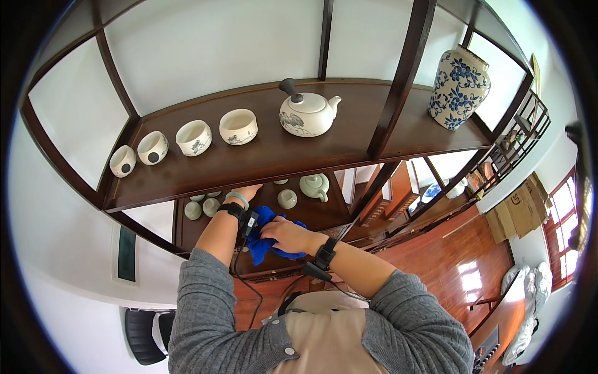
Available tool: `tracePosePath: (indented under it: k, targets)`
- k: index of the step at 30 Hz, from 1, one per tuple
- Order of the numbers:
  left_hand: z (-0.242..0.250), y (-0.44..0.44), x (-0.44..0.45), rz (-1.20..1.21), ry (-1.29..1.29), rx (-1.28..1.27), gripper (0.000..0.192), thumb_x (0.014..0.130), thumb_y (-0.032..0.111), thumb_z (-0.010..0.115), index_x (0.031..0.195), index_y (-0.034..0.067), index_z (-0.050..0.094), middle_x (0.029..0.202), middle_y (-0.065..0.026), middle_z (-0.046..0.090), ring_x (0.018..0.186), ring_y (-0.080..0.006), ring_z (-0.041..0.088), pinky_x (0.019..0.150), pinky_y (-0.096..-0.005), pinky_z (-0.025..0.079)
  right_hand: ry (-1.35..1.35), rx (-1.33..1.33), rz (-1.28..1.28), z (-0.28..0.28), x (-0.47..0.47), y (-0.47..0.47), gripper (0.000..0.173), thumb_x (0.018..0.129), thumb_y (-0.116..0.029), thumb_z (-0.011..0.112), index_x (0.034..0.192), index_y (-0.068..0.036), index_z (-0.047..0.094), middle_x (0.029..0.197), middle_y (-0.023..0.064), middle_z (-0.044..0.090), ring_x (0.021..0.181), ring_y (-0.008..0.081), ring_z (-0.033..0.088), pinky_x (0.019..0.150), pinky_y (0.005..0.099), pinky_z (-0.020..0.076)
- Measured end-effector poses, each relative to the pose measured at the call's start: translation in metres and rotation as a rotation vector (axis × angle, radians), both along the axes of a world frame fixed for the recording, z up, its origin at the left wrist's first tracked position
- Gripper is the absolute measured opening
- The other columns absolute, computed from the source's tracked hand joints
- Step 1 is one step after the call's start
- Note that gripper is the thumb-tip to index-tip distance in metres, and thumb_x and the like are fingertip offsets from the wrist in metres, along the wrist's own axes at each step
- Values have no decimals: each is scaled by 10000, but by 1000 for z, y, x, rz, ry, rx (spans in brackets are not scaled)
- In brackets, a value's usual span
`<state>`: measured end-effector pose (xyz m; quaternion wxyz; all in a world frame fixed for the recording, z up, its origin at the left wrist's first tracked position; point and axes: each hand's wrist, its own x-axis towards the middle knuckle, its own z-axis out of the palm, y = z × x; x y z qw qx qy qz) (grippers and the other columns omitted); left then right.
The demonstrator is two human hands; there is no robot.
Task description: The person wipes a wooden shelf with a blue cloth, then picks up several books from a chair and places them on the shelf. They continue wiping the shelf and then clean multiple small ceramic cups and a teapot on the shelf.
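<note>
My right hand (pixel 286 232) grips a crumpled blue cloth (pixel 259 249) over the front part of the lower wooden shelf (pixel 329 211). My left hand (pixel 251 191) reaches in under the upper shelf; its fingers are hidden behind that shelf's front edge, so what they hold or touch cannot be seen. To its left sit several small pale green cups, one of them a rounded cup (pixel 192 210) at the shelf's left end. Right of my left hand stand another pale green cup (pixel 287 199) and a pale green teapot (pixel 312 186) with its lid on.
Above, the dark upper shelf (pixel 266 161) carries several painted white cups (pixel 194 139), a white side-handled teapot (pixel 306 117) and a blue-and-white vase (pixel 460 86). A wooden post (pixel 397 89) divides it. Orange-brown book cases (pixel 401 189) stand right of the lower compartment. A cable (pixel 240 285) hangs from my left wrist.
</note>
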<state>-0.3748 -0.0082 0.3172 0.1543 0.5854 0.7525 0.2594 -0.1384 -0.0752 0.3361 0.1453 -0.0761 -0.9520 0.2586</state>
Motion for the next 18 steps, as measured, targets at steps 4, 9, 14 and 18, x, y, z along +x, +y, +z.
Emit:
tracePosePath:
  k: [4,9,14,18]
  targets:
    - [11,-15,-6,-26,25,163,433,875,316,715,1211,46,677,1156,-162,718,1074,-341,665,954,-426,496,18,-17,31,2,0,2,378,752,-59,773,1121,-95,699,1196,83,672,1125,355,555,991,450,451]
    - [24,-40,-50,235,324,154,352,949,299,608,1175,41,687,1193,-188,695,1115,-378,638,930,-495,493,21,-50,53,4,-2,7,383,746,-52,753,1125,-76,702,1232,93,665,1149,362,548,1033,447,428]
    - [4,-48,-75,386,435,111,325,965,282,573,1167,59,694,1201,-196,689,1123,-415,622,936,-542,481,-10,-90,49,4,-7,10,390,754,-53,744,1141,-76,705,1263,98,659,1171,365,537,1065,443,415]
    - [5,-42,-71,300,460,10,306,983,184,531,1228,68,674,1306,-186,644,1209,-401,578,1013,-515,452,-4,-111,23,2,-7,10,384,757,-49,742,1138,-76,705,1266,100,659,1173,368,534,1062,440,418]
